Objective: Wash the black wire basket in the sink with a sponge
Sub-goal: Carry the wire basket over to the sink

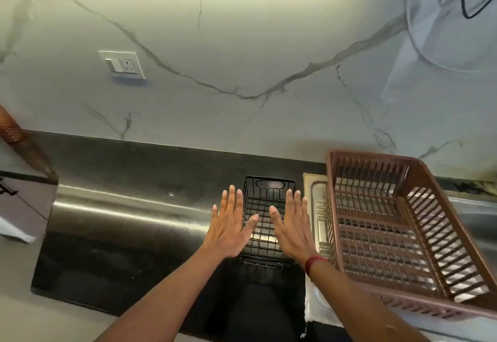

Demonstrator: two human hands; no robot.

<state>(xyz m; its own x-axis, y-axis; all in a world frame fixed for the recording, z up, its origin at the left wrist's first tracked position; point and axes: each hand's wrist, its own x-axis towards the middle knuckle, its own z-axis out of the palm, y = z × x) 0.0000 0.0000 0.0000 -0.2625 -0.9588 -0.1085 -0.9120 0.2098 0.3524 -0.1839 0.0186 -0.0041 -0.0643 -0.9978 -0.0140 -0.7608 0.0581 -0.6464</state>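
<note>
Both hands — left hand [228,223], right hand [291,226] — hover flat and empty over the black wire basket [265,207] on the counter — next, grasp its sides and carry it sinkward.

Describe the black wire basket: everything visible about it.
The black wire basket is a small rectangular box of thin dark wire in a grid, open at the top and empty. Its far end wall has an oval handle cutout. It sits upright on the dark countertop, left of the brown plastic dish rack. The left hand and right hand are spread flat, palms down, over its two long sides; contact is unclear.
</note>
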